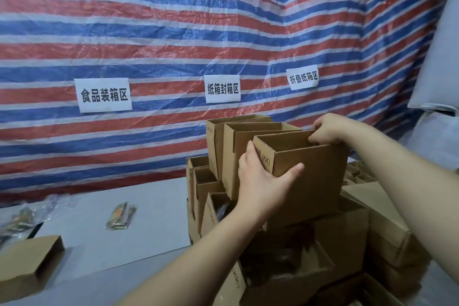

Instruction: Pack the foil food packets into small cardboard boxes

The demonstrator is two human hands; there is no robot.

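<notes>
A small open cardboard box (310, 169) sits on top of a pile of similar boxes (347, 231) at the right. My left hand (263, 181) grips its near left corner, thumb on the front wall. My right hand (325, 129) pinches its far rim. Two more open boxes (238, 141) stand upright just behind it. A foil food packet (119, 216) lies flat on the grey table to the left. More packets in clear wrap (19, 218) lie at the far left edge. Dark contents show inside a lower box (273, 256).
A flat-lying cardboard box (27, 266) rests at the table's near left corner. A striped red, blue and white tarp (173, 32) with three paper signs hangs behind the table (154, 206). White sacks (439, 69) stand at the right.
</notes>
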